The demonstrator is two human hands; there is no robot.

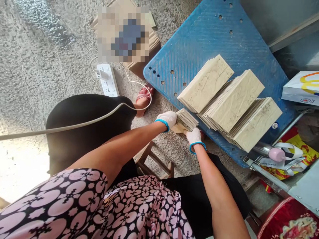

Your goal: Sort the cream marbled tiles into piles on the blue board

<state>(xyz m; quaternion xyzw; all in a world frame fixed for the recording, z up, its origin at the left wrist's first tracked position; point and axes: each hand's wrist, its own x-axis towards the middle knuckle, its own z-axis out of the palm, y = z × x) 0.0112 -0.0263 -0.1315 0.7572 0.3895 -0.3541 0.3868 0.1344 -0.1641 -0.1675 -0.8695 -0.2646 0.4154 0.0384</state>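
Both my hands wear white knit gloves with blue cuffs. My left hand (166, 120) and my right hand (193, 137) grip opposite ends of a small fanned stack of thin beige stone-textured tiles (186, 120), held just off the near corner of a blue plastic pallet (214, 39). A flat tan piece (178, 128) shows under the stack, possibly cardboard or a tile back. Three larger fanned stacks of matching tiles (205, 83) (234, 101) (254, 123) lie overlapping in a row on the pallet, just beyond my hands.
A white power strip (107, 80) and its cable lie on the rough concrete floor (32, 66), near a cardboard box (147, 49). A low wooden stool (152, 159) stands below my arms. A foot in a red sandal (144, 99) rests beside black fabric (87, 122).
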